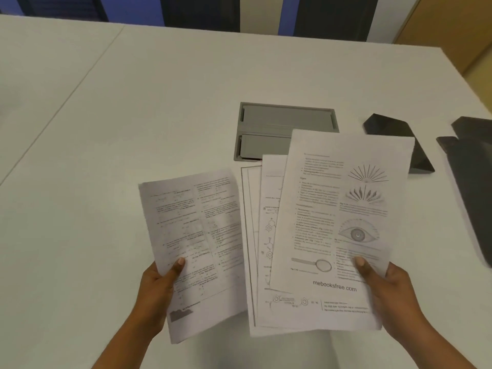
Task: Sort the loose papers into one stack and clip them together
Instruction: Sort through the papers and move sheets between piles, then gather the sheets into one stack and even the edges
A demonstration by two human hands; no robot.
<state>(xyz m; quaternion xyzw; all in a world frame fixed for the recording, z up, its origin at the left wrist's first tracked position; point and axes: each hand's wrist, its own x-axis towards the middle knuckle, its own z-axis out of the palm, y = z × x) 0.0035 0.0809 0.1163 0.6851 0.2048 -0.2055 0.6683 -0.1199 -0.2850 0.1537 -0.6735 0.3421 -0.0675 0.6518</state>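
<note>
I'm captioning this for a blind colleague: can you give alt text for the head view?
Over a white table, the left hand grips one printed sheet and the right hand a fanned bunch. A grey tray and black objects lie behind.

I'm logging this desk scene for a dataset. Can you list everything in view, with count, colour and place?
table: one, white, fills most of the view
recessed box: one, grey, set into the table behind the papers
wedge-shaped block: one, black, on the table right of the box
flat pieces: apparently two, black, at the right edge
single sheet: one, white with two-column print, held left of centre
fanned sheets: at least four, white and printed, top one with an eye drawing, held right of centre
left grip: one, pinches the single sheet, thumb on top
right grip: one, pinches the fanned sheets, thumb on top
</note>
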